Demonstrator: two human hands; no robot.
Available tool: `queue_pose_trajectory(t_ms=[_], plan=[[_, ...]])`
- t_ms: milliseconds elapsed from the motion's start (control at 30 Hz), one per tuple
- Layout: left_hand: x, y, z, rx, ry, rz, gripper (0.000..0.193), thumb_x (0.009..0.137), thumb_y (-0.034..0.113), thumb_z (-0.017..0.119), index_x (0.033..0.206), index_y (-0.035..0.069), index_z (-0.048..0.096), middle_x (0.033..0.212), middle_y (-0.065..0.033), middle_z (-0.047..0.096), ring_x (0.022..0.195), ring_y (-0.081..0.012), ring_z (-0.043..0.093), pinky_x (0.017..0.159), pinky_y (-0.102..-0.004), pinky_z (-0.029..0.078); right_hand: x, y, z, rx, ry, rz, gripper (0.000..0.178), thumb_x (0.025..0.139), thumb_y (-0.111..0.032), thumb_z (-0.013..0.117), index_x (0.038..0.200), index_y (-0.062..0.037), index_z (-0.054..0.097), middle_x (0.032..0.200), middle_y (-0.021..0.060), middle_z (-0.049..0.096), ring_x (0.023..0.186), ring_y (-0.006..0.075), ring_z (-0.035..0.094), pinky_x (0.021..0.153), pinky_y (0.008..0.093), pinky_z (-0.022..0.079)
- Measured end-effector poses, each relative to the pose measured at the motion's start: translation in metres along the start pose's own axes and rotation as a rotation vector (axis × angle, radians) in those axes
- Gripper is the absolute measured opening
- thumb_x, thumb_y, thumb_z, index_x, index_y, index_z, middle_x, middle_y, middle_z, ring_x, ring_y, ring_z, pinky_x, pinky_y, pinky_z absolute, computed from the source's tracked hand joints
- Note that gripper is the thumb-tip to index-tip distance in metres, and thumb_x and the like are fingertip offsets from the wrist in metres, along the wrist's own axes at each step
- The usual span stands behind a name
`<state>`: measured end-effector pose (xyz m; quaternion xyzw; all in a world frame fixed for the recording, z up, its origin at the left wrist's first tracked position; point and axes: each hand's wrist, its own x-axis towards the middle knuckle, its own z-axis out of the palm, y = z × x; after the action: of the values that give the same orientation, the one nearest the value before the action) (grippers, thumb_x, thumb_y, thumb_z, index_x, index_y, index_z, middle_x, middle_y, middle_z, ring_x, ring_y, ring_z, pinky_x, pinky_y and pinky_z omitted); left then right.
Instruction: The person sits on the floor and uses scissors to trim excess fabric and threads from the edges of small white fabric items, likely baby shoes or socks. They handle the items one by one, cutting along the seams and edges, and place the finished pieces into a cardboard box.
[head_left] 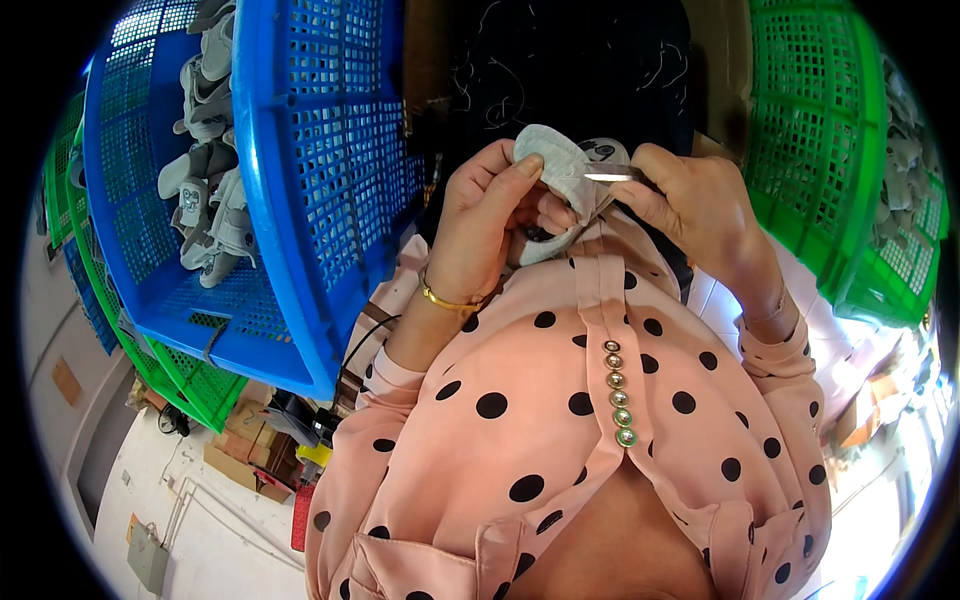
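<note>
My left hand (482,208) pinches a small light-grey fabric shoe upper (556,160) between thumb and fingers, above my lap. Part of a printed dark cartoon design (602,150) shows on grey cloth just behind it; whether that belongs to the same piece I cannot tell. Closed in my right hand (700,205) are small metal thread snips (608,172). Their pointed blades reach left to the edge of the upper, and the handle is mostly hidden by my fingers. Whether the blades touch the fabric is unclear.
A tall blue plastic basket (335,130) stands close on my left, holding several grey shoe uppers (205,200). On the right is a green basket (810,130) with more grey pieces (900,150). Loose pale threads (505,85) lie on dark cloth ahead.
</note>
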<state>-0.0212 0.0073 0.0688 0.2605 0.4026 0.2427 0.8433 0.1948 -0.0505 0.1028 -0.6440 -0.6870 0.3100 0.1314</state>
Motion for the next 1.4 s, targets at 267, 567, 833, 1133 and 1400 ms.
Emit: queue_pose_trajectory(t_ms=[267, 567, 833, 1133, 1400], plan=[[-0.003, 0.001, 0.003, 0.028, 0.023, 0.055, 0.017, 0.1, 0.017, 0.053, 0.102, 0.002, 0.06, 0.086, -0.0099, 0.072, 0.071, -0.0114, 0.069, 0.068, -0.0234, 0.057, -0.004, -0.007, 0.01, 0.131, -0.044, 0.044, 0.041, 0.095, -0.044, 0.055, 0.083, -0.0048, 0.062, 0.061, 0.0141, 0.059, 0.055, 0.0336, 0.06, 0.049, 0.0398, 0.044], [-0.007, -0.002, 0.006, 0.091, 0.042, 0.121, 0.016, 0.1, 0.017, 0.054, 0.102, 0.002, 0.059, 0.087, -0.0088, 0.071, 0.074, -0.0106, 0.069, 0.069, -0.0225, 0.056, -0.008, -0.019, 0.016, 0.233, -0.009, 0.152, 0.044, 0.097, -0.044, 0.053, 0.084, -0.0033, 0.063, 0.059, 0.015, 0.058, 0.054, 0.0332, 0.059, 0.05, 0.0397, 0.045], [-0.009, -0.003, 0.007, 0.077, 0.037, 0.114, 0.016, 0.1, 0.016, 0.053, 0.102, 0.002, 0.059, 0.088, -0.009, 0.071, 0.075, -0.0113, 0.07, 0.069, -0.0226, 0.057, -0.009, -0.019, 0.025, 0.03, 0.134, 0.052, 0.042, 0.096, -0.043, 0.055, 0.078, -0.0056, 0.058, 0.055, 0.011, 0.058, 0.051, 0.0288, 0.06, 0.046, 0.0363, 0.045], [-0.005, -0.001, 0.008, 0.011, 0.07, 0.047, 0.016, 0.099, 0.016, 0.056, 0.096, 0.001, 0.061, 0.085, -0.0111, 0.071, 0.07, -0.0132, 0.07, 0.066, -0.0239, 0.058, -0.004, -0.015, 0.022, -0.17, 0.128, -0.078, 0.04, 0.094, -0.04, 0.058, 0.075, -0.0055, 0.056, 0.053, 0.009, 0.057, 0.048, 0.0259, 0.059, 0.044, 0.0335, 0.043], [-0.006, 0.001, 0.016, -0.004, 0.096, 0.02, 0.017, 0.097, 0.017, 0.059, 0.095, 0.001, 0.061, 0.083, -0.0095, 0.07, 0.068, -0.0129, 0.07, 0.065, -0.0237, 0.057, 0.0, 0.005, 0.011, 0.605, 0.12, 0.156, 0.03, 0.092, -0.032, 0.06, 0.093, -0.0028, 0.059, 0.07, 0.0148, 0.062, 0.063, 0.0313, 0.064, 0.055, 0.0361, 0.048]])
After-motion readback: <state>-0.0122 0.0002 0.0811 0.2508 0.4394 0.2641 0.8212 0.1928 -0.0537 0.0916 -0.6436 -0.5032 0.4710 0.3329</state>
